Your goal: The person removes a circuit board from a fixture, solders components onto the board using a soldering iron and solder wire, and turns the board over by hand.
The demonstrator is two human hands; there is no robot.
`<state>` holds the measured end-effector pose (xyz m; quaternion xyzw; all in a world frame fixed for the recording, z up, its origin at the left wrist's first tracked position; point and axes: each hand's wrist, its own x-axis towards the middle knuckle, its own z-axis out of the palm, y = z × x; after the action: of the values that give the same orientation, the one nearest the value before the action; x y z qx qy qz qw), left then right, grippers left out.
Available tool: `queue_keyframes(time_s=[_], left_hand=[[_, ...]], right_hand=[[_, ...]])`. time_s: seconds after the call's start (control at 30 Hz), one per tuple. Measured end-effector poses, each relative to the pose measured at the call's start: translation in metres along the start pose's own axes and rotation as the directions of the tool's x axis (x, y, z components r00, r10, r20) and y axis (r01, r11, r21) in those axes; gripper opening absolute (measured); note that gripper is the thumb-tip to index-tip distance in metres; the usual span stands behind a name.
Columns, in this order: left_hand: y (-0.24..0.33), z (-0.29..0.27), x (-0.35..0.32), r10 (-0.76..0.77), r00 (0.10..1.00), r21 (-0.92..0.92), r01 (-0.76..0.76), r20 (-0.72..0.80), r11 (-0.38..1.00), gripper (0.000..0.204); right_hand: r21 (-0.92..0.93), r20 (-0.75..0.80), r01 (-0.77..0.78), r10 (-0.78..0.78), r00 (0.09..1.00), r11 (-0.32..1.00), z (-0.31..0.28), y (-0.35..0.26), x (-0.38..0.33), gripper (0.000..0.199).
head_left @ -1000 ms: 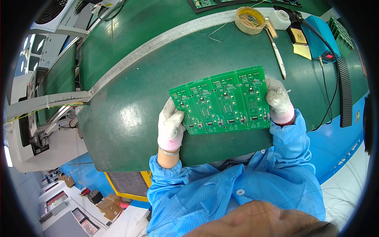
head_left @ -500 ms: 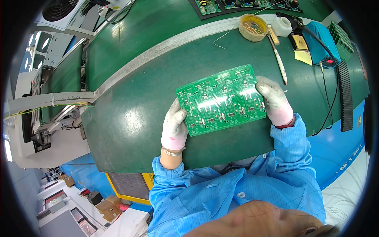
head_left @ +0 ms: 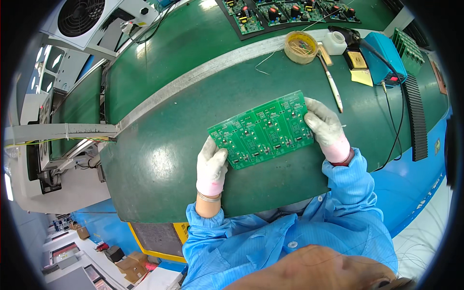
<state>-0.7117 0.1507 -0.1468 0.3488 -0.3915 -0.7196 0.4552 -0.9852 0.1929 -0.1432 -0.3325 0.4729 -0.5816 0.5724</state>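
Between my gloved hands is a green printed circuit board, a panel of repeated sections with small parts on its face. It is held up over the green worktop, its right end higher in view than its left. My left hand grips the lower left edge, thumb over the face. The right edge is pinched by my right hand, thumb in front and the other fingers partly hidden behind the board. Both gloves are white with pink cuffs.
At the back right stand a tape-roll ring with small bits inside, a brush, a white bottle and a blue soldering station with its cable. Assembled boards lie beyond the pale rail. A black slotted rack is at right.
The board has tilted in my hands, and the bright glare on its face is gone. Its top edge sits slightly lower in view. Both hands keep their grip.
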Motion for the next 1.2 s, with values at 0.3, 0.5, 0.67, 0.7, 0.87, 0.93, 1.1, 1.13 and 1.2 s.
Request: queue_keyframes(time_s=[0.3, 0.5, 0.67, 0.7, 0.87, 0.93, 1.1, 1.13, 1.2], left_hand=[[-0.016, -0.017, -0.002, 0.266, 0.963, 0.187, -0.255, -0.034, 0.949, 0.023], [-0.018, -0.022, 0.004, 0.377, 0.926, 0.229, -0.362, -0.025, 0.904, 0.013], [-0.012, -0.011, 0.003, 0.350, 0.933, 0.326, -0.306, -0.085, 0.895, 0.013], [-0.010, -0.009, 0.003, 0.345, 0.933, 0.353, -0.292, -0.097, 0.889, 0.013], [-0.006, -0.003, 0.003, 0.244, 0.951, 0.243, -0.195, -0.191, 0.950, 0.012], [-0.005, -0.004, 0.003, 0.250, 0.948, 0.269, -0.194, -0.194, 0.943, 0.013], [-0.008, -0.008, 0.004, 0.322, 0.941, 0.344, -0.270, -0.105, 0.899, 0.013], [-0.008, -0.009, 0.004, 0.329, 0.939, 0.341, -0.278, -0.099, 0.898, 0.013], [-0.008, -0.010, 0.003, 0.344, 0.936, 0.330, -0.300, -0.080, 0.895, 0.012]], right_hand=[[-0.175, 0.145, 0.304, -0.281, 0.949, 0.936, -0.007, 0.010, 0.003, 0.015], [-0.278, 0.175, 0.447, -0.412, 0.894, 0.850, -0.001, 0.013, 0.004, 0.006], [-0.308, 0.149, 0.419, -0.392, 0.908, 0.854, -0.002, 0.013, 0.005, 0.005], [-0.317, 0.142, 0.414, -0.389, 0.910, 0.853, -0.002, 0.014, 0.005, 0.005], [-0.289, 0.126, 0.376, -0.355, 0.926, 0.880, -0.003, 0.016, 0.005, 0.007], [-0.261, 0.123, 0.369, -0.348, 0.929, 0.892, -0.003, 0.016, 0.006, 0.004], [-0.191, 0.101, 0.345, -0.331, 0.938, 0.919, -0.003, 0.015, 0.005, 0.008], [-0.193, 0.089, 0.333, -0.322, 0.943, 0.923, -0.003, 0.015, 0.004, 0.009], [-0.200, 0.063, 0.312, -0.306, 0.950, 0.929, -0.003, 0.017, 0.004, 0.009]])
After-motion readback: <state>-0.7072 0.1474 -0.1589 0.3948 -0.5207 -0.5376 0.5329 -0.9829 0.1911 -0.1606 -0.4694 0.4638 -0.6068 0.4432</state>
